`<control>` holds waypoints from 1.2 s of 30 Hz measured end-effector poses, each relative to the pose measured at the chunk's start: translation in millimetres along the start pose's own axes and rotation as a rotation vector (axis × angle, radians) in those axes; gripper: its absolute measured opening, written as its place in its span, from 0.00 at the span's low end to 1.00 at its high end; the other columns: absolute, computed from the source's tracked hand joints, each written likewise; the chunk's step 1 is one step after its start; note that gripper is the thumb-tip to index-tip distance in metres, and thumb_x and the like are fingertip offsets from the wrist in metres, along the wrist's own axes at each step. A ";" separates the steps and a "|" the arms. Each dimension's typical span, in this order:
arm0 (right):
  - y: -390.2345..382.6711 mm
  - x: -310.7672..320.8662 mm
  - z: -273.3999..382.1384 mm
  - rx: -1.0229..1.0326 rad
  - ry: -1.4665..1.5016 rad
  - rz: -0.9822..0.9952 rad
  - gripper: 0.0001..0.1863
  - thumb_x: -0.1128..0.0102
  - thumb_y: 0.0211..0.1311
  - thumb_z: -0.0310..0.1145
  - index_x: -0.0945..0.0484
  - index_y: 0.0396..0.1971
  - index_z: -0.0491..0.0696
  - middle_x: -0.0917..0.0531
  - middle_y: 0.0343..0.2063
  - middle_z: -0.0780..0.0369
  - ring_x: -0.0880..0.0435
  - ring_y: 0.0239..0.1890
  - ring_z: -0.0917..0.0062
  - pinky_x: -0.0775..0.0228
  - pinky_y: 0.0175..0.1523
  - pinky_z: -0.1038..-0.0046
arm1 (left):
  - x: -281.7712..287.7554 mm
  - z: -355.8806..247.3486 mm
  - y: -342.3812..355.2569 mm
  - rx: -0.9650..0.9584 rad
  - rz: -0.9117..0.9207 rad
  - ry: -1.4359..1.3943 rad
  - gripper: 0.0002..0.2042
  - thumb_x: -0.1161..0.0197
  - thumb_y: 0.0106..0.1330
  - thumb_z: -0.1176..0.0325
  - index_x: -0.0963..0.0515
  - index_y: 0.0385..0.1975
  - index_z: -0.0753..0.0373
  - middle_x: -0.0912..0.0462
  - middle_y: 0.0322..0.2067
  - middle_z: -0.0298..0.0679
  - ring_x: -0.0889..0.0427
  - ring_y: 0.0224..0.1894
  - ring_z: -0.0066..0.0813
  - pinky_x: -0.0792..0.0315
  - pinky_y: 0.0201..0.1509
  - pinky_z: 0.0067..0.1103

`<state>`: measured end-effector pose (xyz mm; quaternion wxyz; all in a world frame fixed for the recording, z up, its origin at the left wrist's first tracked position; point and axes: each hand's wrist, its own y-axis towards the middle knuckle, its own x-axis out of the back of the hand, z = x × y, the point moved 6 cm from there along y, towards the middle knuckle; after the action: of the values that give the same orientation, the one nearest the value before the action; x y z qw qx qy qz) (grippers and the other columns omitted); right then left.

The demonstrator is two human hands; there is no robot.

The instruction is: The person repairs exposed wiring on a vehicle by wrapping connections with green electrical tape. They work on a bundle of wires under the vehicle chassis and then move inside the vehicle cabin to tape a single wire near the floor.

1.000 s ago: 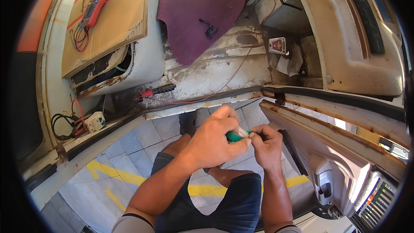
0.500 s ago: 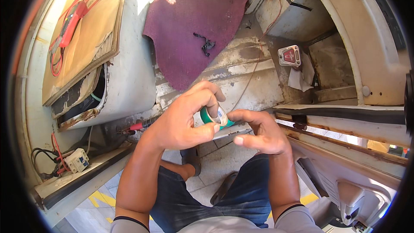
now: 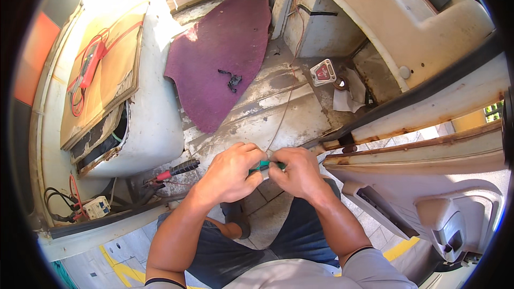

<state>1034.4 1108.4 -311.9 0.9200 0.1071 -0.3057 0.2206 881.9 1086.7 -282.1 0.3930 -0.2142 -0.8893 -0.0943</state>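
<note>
My left hand (image 3: 233, 171) is closed on a roll of green tape (image 3: 260, 165) in front of my lower body. My right hand (image 3: 294, 170) pinches at the same roll from the right, thumb and forefinger close together, partly covering it. Left of my hands, a tool with red and black handles (image 3: 174, 174) lies by the doorway sill. A thin red wire (image 3: 292, 96) runs across the worn metal floor (image 3: 251, 118) above them.
At left are cardboard (image 3: 107, 112) with a red clamp meter (image 3: 93, 59) and a switch with wires (image 3: 97, 207). A purple mat (image 3: 214, 48) with a black scrap lies ahead. A metal device (image 3: 323, 72) sits right. An open vehicle door (image 3: 417, 192) stands at right.
My right hand's fingers, spread apart half a second ago, have closed onto the tape, and my left hand has turned more over the roll. The view has shifted, showing more of the cabin's far end.
</note>
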 end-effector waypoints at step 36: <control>-101.9 -4.9 -72.5 -0.296 0.858 0.000 0.23 0.37 0.75 0.33 0.27 0.62 0.37 0.13 0.49 0.53 0.14 0.52 0.70 0.23 0.59 0.66 | -67.9 88.5 158.5 0.093 -0.137 0.663 0.24 0.33 0.67 0.47 0.20 0.41 0.68 0.19 0.43 0.52 0.20 0.53 0.51 0.24 0.55 0.39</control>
<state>1116.3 1041.1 -378.4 0.9689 -0.1265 0.0748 0.1991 936.4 1236.7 -392.0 0.6628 -0.0933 -0.7288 -0.1443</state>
